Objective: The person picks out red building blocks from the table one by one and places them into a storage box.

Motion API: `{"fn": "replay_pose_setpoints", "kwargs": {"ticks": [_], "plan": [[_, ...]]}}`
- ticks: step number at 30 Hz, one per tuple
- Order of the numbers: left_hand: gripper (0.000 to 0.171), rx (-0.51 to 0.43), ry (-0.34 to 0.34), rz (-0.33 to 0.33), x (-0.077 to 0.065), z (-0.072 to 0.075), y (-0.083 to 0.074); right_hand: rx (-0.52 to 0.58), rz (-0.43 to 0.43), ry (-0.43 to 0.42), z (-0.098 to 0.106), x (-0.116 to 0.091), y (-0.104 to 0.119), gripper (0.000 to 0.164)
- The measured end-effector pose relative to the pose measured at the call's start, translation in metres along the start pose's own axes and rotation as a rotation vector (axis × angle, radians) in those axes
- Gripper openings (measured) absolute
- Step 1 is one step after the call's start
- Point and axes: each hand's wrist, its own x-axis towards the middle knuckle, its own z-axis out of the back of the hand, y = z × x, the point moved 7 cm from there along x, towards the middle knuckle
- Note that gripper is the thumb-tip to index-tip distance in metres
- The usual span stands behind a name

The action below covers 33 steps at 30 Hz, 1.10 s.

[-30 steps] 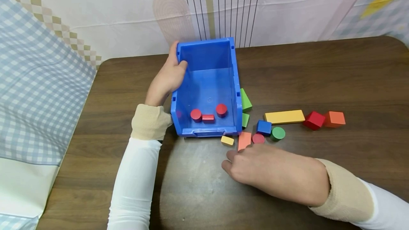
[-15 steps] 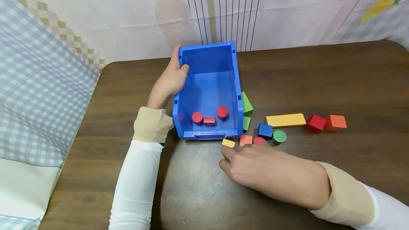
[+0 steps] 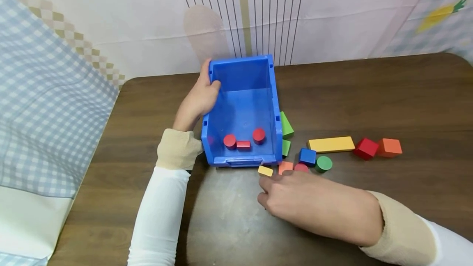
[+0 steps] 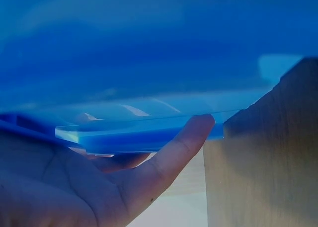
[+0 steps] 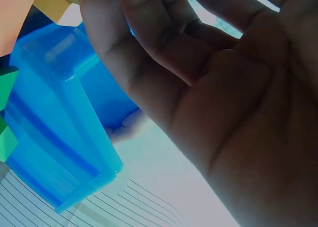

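Note:
My left hand (image 3: 201, 97) grips the left wall of a blue plastic bin (image 3: 275, 102) near its far corner, thumb over the rim. In the left wrist view, fingers (image 4: 174, 157) lie against the blue plastic. Two red cylinders (image 3: 259, 136) and a small red block (image 3: 243, 145) lie inside the bin. My right hand (image 3: 318, 204) is low over the table, its fingers loosely bent, with nothing visible in them. Just beyond its fingertips lies a small yellow block (image 3: 265, 171). The hand partly covers an orange block (image 3: 285, 167) and a red round block (image 3: 301, 168).
Green blocks (image 3: 286, 125) lie along the bin's right side. Farther right are a blue cube (image 3: 307, 157), a green cylinder (image 3: 324, 163), a long yellow block (image 3: 331, 144), a red cube (image 3: 366, 148) and an orange cube (image 3: 389, 147). A patterned cloth (image 3: 148, 24) hangs behind the table.
My right hand moved toward the small yellow block and drew back slightly, covering more of the orange block. The left hand keeps its grip on the bin. The head view shifted slightly.

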Motion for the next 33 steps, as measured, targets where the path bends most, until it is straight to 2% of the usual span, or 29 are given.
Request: {"fn": "replay_pose_setpoints", "kwargs": {"ticks": [4,11,18,20,24,28,33], "plan": [[0.069,-0.010,0.006,-0.014,-0.0008,0.0003,0.0004,-0.029,0.003,-0.007,0.0016,-0.0007,0.0011,0.042],[0.070,-0.024,0.004,-0.023,-0.0011,0.0008,0.0014,-0.001,-0.002,0.012,0.0029,-0.0006,0.0012,0.044],[0.069,-0.023,0.010,-0.022,-0.0013,-0.0015,0.0017,0.008,-0.013,-0.107,0.0093,-0.0059,0.0046,0.023],[0.068,-0.023,0.015,-0.018,-0.0018,-0.0022,0.0032,0.023,-0.011,-0.125,0.0101,-0.0053,0.0041,0.022],[0.069,-0.020,0.010,-0.013,-0.0021,-0.0011,0.0038,0.035,-0.005,-0.123,0.0088,-0.0025,0.0017,0.025],[0.068,-0.025,0.004,-0.043,0.0012,0.0000,-0.0019,0.036,-0.023,-0.099,0.0056,0.0009,-0.0006,0.026],[0.068,-0.016,0.012,-0.023,0.0014,-0.0008,0.0000,0.111,-0.069,-0.084,0.0055,0.0028,-0.0025,0.024]]}}
